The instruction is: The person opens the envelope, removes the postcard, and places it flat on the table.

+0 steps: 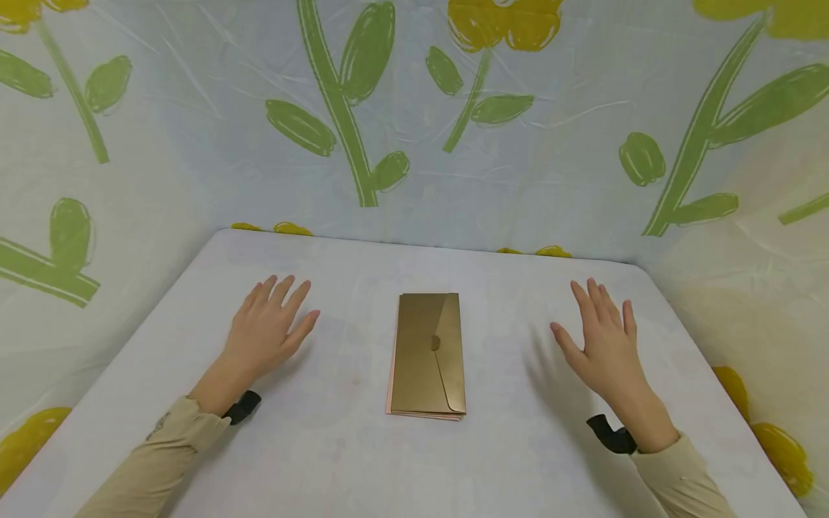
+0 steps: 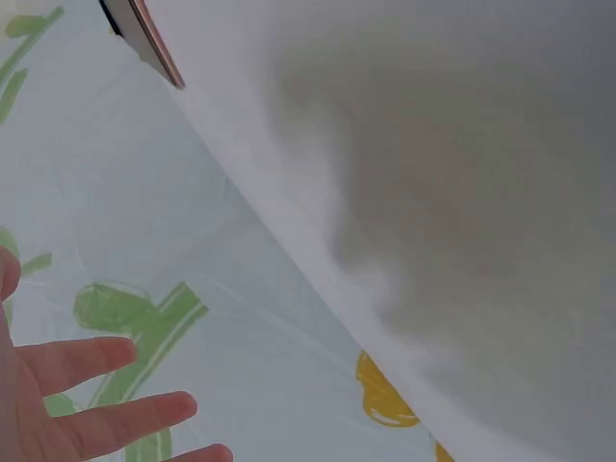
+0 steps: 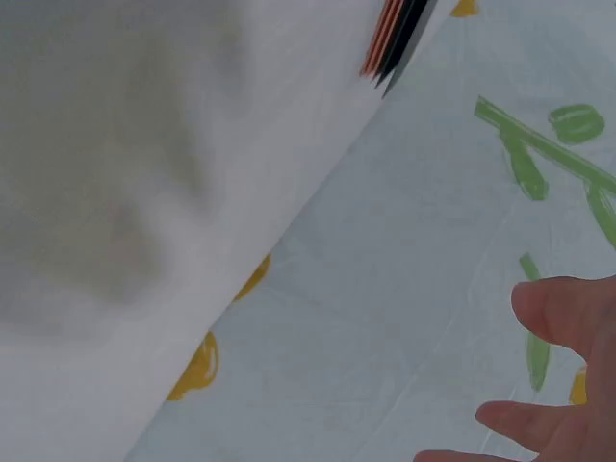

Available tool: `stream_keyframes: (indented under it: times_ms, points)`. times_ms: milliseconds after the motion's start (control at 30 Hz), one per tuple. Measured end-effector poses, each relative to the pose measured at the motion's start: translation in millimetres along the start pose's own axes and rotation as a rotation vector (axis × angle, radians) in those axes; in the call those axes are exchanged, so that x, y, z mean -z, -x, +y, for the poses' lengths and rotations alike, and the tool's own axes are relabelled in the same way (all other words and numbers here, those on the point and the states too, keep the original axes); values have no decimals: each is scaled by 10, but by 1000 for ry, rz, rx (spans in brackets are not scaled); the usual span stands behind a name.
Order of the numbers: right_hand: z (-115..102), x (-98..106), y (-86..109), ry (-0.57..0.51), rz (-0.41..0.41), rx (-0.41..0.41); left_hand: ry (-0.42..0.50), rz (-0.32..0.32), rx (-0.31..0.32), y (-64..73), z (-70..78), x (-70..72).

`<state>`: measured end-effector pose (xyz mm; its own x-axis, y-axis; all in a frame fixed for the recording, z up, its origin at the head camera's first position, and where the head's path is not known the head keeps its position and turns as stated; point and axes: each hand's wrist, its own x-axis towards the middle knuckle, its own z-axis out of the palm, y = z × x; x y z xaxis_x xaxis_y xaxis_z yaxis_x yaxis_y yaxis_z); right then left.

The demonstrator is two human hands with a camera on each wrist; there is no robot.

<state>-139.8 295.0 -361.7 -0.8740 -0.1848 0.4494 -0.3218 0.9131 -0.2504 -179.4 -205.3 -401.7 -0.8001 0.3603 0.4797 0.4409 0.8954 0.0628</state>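
Observation:
A small stack of envelopes lies in the middle of the table, with a gold envelope [image 1: 421, 360] on top, its flap side up. Pinkish edges of other envelopes [image 3: 378, 43] show beneath it. To the left of the stack my left hand [image 1: 265, 327] hovers over the table with fingers spread, touching nothing. My right hand [image 1: 605, 345] is held the same way on the right side, apart from the stack, its shadow falling on the table. Each wrist view catches only the spread fingers and a corner of the stack.
The white table [image 1: 311, 453] has rounded far corners. Behind it and on both sides hangs a pale cloth [image 1: 214, 129] printed with green stems and yellow flowers. A black strap [image 1: 242, 408] is on the left wrist and another black strap [image 1: 612, 435] on the right.

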Motion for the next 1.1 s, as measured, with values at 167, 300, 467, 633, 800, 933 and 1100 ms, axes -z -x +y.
stream_keyframes:
  times_ms: [167,300,467,633,800,933,1100]
  points:
    - [-49,0,-59,-45,76,21,45,46,-23,-55,115,4]
    - [-105,4,-133,-97,119,34,83,59,-45,-109,227,-7]
    - [-213,-4,-209,-184,113,42,113,50,-84,-188,369,-38]
    - [-376,-22,-249,-253,53,23,147,6,-86,-271,486,-79]
    - [-510,-78,-275,-299,-9,32,180,-27,-109,-345,608,-152]
    - [-606,-164,-293,-332,-60,64,232,-111,-126,-404,742,-203]
    - [-751,-305,-293,-376,-170,111,333,-318,-126,-473,932,-273]
